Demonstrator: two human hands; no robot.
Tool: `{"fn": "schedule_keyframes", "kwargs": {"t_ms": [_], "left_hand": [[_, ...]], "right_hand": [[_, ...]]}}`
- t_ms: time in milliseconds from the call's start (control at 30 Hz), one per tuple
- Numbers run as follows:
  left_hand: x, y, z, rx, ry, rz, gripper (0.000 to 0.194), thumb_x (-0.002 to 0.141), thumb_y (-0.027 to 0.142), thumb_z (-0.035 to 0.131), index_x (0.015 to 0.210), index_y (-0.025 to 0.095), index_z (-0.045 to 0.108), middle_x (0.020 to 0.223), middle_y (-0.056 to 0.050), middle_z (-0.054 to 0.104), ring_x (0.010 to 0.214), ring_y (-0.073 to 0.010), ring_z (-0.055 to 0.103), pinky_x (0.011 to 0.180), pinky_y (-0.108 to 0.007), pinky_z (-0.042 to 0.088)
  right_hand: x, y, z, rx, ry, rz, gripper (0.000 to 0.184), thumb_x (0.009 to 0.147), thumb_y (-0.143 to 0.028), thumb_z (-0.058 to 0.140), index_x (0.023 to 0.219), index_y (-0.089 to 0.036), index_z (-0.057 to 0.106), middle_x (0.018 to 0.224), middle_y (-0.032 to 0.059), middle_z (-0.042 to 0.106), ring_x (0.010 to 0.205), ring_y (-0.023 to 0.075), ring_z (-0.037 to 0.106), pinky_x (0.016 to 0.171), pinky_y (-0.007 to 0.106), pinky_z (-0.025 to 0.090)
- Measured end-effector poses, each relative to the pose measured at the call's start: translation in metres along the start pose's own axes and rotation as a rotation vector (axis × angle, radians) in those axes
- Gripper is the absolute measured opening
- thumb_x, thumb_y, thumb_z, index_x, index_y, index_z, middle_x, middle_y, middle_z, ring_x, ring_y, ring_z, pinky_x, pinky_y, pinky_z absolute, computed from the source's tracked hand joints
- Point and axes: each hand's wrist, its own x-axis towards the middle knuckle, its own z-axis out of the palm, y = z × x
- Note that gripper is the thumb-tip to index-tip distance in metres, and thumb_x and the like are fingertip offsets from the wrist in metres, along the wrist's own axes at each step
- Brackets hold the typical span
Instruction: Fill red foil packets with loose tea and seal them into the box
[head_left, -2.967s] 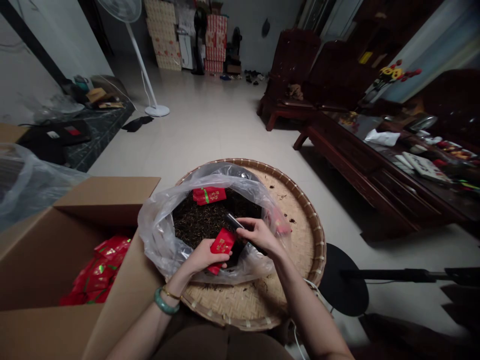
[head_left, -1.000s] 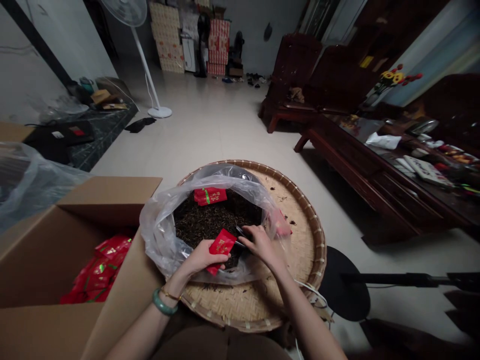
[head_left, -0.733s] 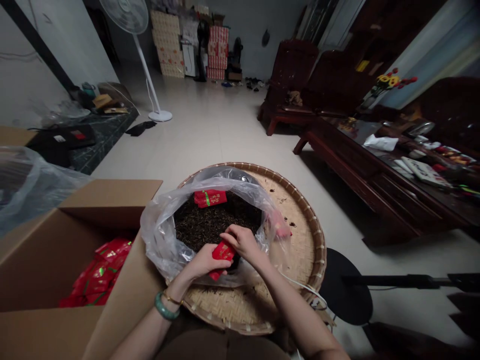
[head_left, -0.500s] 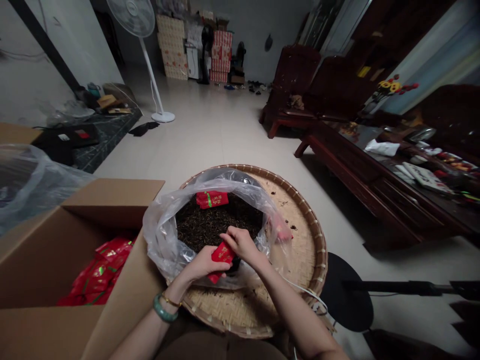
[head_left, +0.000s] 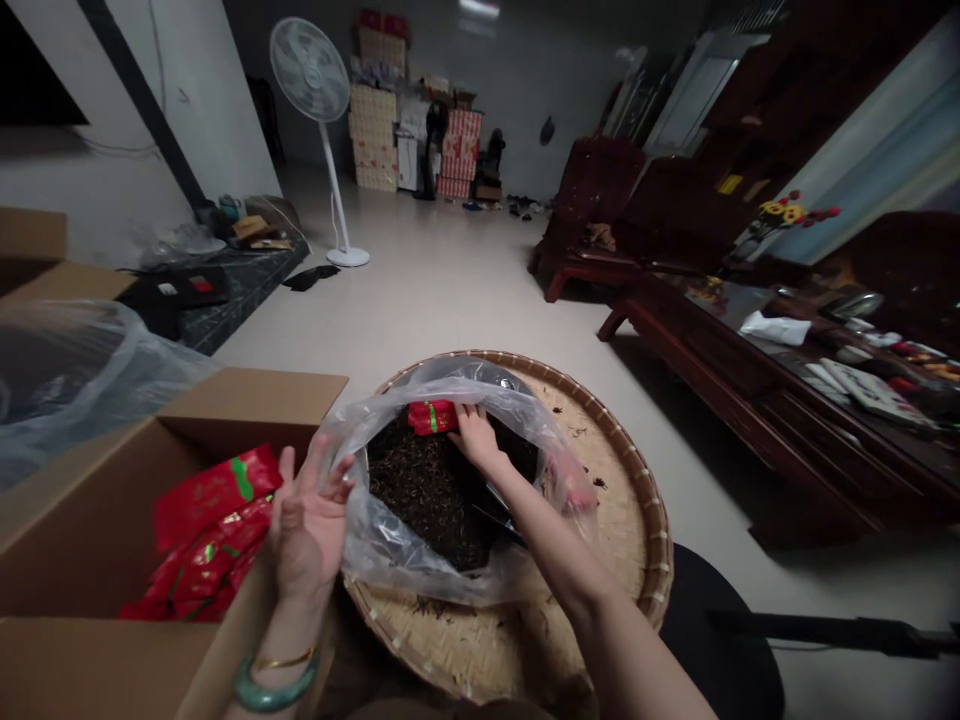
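My left hand, with a jade bangle on its wrist, is over the near-right wall of the cardboard box, fingers spread and palm up. Just beyond its fingertips a blurred red packet with a green mark is above several like packets in the box. My right hand reaches into a clear plastic bag of dark, loose dried leaves, possibly tea. Its fingers and thumb close around the right end of a small stack of red packets on the leaves.
The bag stands on a round woven bamboo tray with scattered leaf bits. A dark, thin-edged object lies in the bag. Beyond are a white standing fan, a dark wooden bench and a cluttered low table.
My left hand has moved left to the box and let go of the red packet. My right hand has left that packet and reached forward to the stack in the bag. The view has tilted up slightly.
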Motion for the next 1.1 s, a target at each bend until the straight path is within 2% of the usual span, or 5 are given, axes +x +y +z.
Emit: {"fn": "schedule_keyframes", "kwargs": {"t_ms": [200,433,733,933,1100], "left_hand": [[-0.003,-0.032,0.000,0.042,-0.087,-0.182,0.059,0.064,0.036,0.077,0.117,0.024,0.055,0.122,-0.009,0.062,0.080,-0.0154,0.068,0.059,-0.020,0.053],[0.007,-0.089,-0.003,0.260,-0.166,-0.312,0.053,0.062,0.035,0.076,0.107,0.015,0.058,0.114,-0.013,0.062,0.084,-0.0178,0.067,0.062,-0.024,0.054],[0.007,-0.118,-0.012,0.304,-0.194,-0.186,0.055,0.068,0.039,0.069,0.115,0.017,0.051,0.119,-0.016,0.057,0.086,-0.0169,0.065,0.061,-0.023,0.055],[0.004,-0.124,-0.017,0.354,-0.220,-0.077,0.079,0.070,0.035,0.069,0.137,0.023,0.029,0.140,-0.020,0.039,0.090,-0.0172,0.063,0.063,-0.024,0.055],[0.001,-0.120,-0.018,0.479,-0.333,0.042,0.067,0.059,0.028,0.077,0.121,0.021,0.053,0.138,-0.014,0.044,0.102,-0.0241,0.059,0.062,-0.025,0.054]], "right_hand": [[0.012,0.004,0.003,-0.122,-0.014,-0.029,0.053,0.077,-0.020,0.066,0.127,-0.025,0.050,0.125,0.0114,0.055,0.115,0.0288,0.047,0.094,0.038,0.041],[-0.006,0.008,0.008,-0.149,0.019,0.018,0.040,0.081,-0.022,0.060,0.120,-0.025,0.053,0.127,0.0074,0.054,0.111,0.0224,0.051,0.089,0.031,0.043],[-0.026,-0.008,0.008,-0.043,0.145,0.125,0.031,0.080,-0.020,0.059,0.111,-0.022,0.056,0.114,0.0085,0.056,0.103,0.0223,0.052,0.081,0.031,0.045],[-0.064,-0.028,0.015,0.127,0.062,-0.037,0.013,0.081,-0.015,0.056,0.090,-0.022,0.064,0.090,0.0027,0.066,0.083,0.0163,0.059,0.074,0.025,0.044],[-0.098,-0.031,0.007,0.289,0.026,-0.123,0.015,0.083,-0.013,0.054,0.087,-0.021,0.066,0.083,-0.0003,0.069,0.074,0.0129,0.062,0.069,0.021,0.045]]}}
